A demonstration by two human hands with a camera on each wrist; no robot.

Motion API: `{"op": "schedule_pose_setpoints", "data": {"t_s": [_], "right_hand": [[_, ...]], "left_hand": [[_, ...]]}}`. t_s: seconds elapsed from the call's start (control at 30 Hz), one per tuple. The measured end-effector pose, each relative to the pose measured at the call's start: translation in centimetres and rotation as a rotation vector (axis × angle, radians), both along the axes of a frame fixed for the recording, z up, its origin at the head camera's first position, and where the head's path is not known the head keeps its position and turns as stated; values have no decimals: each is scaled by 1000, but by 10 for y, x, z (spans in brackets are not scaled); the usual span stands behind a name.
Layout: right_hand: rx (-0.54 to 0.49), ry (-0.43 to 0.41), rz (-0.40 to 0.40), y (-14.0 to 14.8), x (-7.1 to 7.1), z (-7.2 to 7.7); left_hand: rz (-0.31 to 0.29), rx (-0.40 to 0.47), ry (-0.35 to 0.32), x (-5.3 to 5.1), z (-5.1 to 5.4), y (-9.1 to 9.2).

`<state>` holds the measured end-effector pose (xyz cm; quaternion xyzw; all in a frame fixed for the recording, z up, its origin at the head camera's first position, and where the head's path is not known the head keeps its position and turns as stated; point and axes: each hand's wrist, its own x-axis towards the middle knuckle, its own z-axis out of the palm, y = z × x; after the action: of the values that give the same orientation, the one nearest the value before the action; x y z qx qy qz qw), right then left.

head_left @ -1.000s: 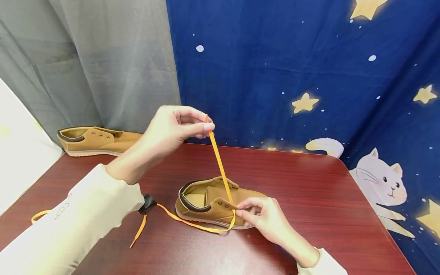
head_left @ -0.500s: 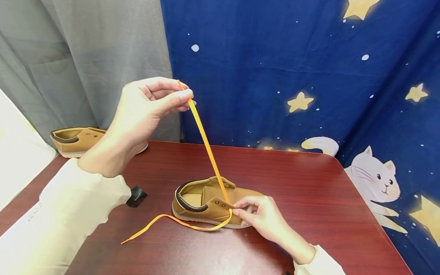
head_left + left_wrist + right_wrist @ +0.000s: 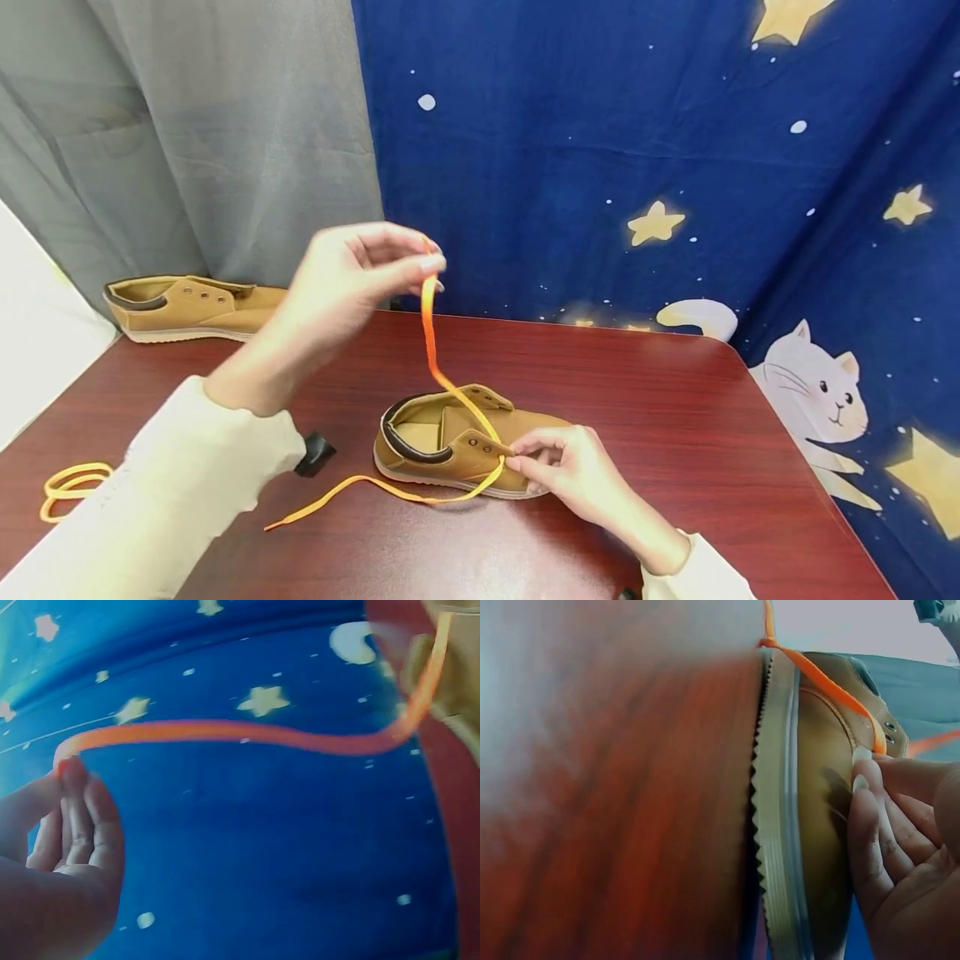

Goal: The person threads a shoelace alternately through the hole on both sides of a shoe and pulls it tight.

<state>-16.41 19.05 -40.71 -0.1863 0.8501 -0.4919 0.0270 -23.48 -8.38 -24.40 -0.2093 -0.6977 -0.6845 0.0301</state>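
In the head view, my left hand is raised over the table and pinches one end of a flat orange shoelace between thumb and fingers. From there the lace sags in a bend down to the front eyelet area of a tan shoe. My right hand pinches the edge of the shoe's near eyelet flap, close beside the lace, as the right wrist view also shows on the shoe. The lace's other end lies loose on the table, left of the shoe. The front eyelet is partly hidden by my right fingertips.
A second tan shoe, without a lace in its visible eyelets, stands at the table's back left. A coiled orange shoelace lies at the left, partly behind my sleeve. Curtains hang behind the red-brown table.
My left hand rose to the left with the lace stretched straight, then came down, and the lace now hangs slack. My right hand has stayed at the flap.
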Motion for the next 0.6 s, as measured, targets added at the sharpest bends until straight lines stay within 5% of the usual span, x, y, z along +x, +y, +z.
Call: {"op": "schedule_pose_setpoints", "data": {"t_s": [0.1,0.33,0.47,0.6], "right_hand": [[14,-11,32,1,-3,2],[159,42,77,4,-13,15],[145,65,36,3,-20,25],[120,89,-100,0,-27,29]], "left_hand": [[-26,-135,-21,1,-18,8],[-152,-201,-98,13,-55,29],[-142,-284,-31,14,-74,39],[-83,-409,25,15,-91,48]]}}
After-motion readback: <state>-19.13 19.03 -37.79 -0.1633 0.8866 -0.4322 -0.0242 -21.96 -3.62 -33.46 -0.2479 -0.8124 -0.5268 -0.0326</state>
